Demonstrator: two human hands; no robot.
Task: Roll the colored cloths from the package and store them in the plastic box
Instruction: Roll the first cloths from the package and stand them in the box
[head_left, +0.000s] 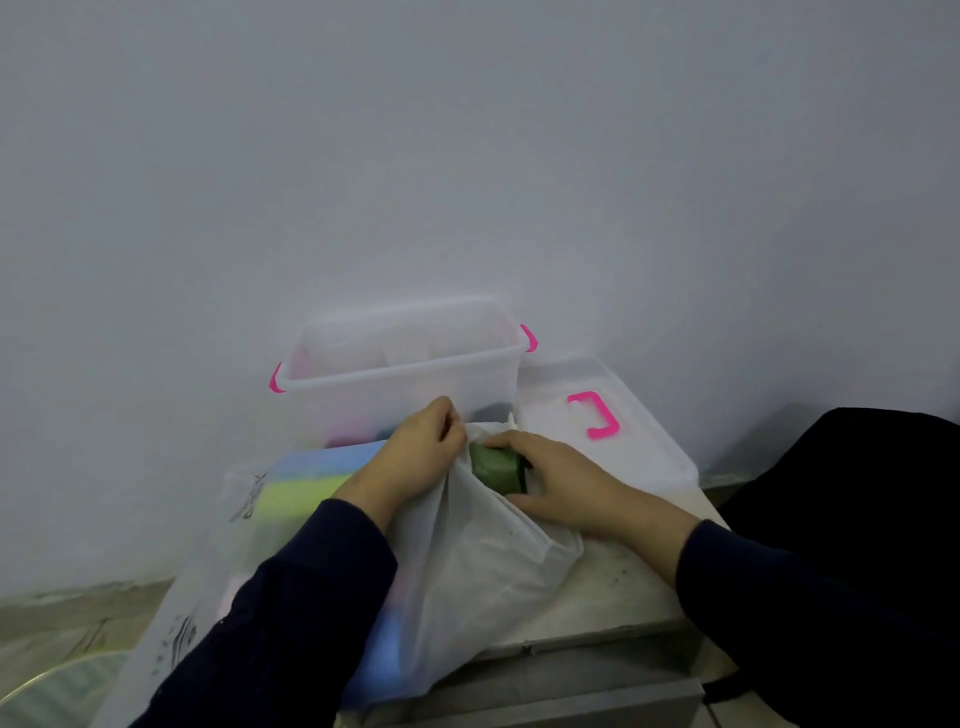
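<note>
gripping green cloth (496, 467) in right hand (561, 483), left hand (415, 457) pinching package (467, 571)

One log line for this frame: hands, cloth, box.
left hand: pinches bag edge | right hand: grips green cloth at bag mouth | box: open, behind bag | lid: right of box
</note>
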